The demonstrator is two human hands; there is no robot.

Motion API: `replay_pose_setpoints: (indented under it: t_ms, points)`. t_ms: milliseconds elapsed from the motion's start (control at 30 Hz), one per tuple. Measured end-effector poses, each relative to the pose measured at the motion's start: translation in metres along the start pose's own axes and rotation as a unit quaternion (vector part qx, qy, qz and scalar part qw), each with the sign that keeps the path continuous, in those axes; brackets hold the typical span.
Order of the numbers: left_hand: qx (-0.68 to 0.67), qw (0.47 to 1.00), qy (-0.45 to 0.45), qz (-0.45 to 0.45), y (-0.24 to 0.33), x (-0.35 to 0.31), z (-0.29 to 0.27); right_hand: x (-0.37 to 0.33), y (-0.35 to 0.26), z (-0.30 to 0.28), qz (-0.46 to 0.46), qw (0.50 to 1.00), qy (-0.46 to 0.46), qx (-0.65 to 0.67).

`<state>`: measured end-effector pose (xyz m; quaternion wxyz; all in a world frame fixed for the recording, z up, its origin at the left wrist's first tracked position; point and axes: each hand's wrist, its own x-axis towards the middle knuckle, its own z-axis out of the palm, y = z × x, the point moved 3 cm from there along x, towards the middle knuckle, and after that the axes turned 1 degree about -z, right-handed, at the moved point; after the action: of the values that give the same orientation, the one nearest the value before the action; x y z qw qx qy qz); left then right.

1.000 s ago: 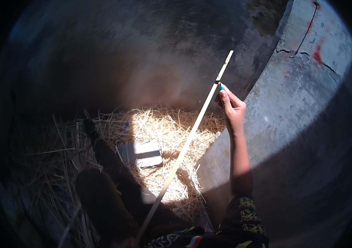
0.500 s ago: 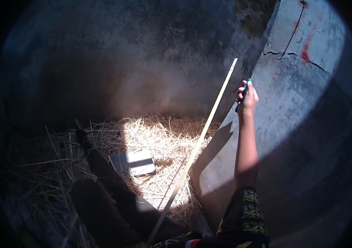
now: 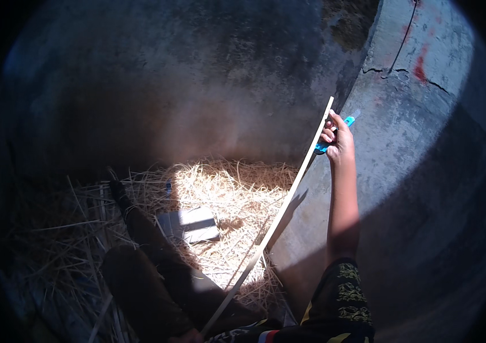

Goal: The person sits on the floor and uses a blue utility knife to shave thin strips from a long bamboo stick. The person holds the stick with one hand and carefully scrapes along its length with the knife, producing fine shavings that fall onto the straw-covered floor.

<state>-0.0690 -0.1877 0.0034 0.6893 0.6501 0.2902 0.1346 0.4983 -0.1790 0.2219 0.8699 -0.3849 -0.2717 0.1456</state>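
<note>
A long pale bamboo strip (image 3: 280,214) slants from the lower edge up to the right. My left hand (image 3: 188,336) shows only as a small dark part at the lower edge, where the strip's lower end meets it; it seems closed round that end, its fingers mostly hidden. My right hand (image 3: 340,137) is raised near the strip's upper end, closed on a blue utility knife (image 3: 350,121) whose blade points up and right. Its thumb and fingertips touch or nearly touch the strip.
Pale shavings (image 3: 243,183) cover the floor around my outstretched leg (image 3: 157,246). A grey block (image 3: 194,224) lies among them, partly sunlit. A dark wall (image 3: 140,86) rises beyond, and a cracked concrete surface with red marks (image 3: 403,114) stands at the right.
My right hand has turned, so the knife now tilts right with its blade showing. The strip's upper end has moved slightly down and right, and the hand is now against or beside it.
</note>
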Motion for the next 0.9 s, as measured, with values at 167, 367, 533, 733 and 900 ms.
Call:
replay_pose_setpoints:
  t_ms: [167, 367, 533, 733, 900]
  points:
    - [0.009, 0.999, 0.030, -0.007, 0.008, -0.004, -0.001, 0.009, -0.001, -0.015, 0.101, 0.983, -0.086, 0.130]
    - [0.000, 0.998, 0.046, -0.051, 0.002, -0.002, -0.008, 0.005, 0.007, -0.002, 0.079, 0.988, -0.078, 0.107]
    - [0.070, 0.996, 0.059, -0.003, -0.008, 0.005, -0.010, -0.012, -0.002, -0.007, -0.045, 0.994, -0.009, -0.098]
    - [-0.093, 0.991, 0.052, -0.077, -0.008, 0.022, -0.008, -0.131, 0.035, 0.049, -0.364, 0.702, -0.118, -0.600]
    - [-0.094, 0.992, 0.078, -0.032, -0.003, 0.043, -0.002, -0.186, 0.096, 0.069, -0.315, 0.689, -0.236, -0.608]
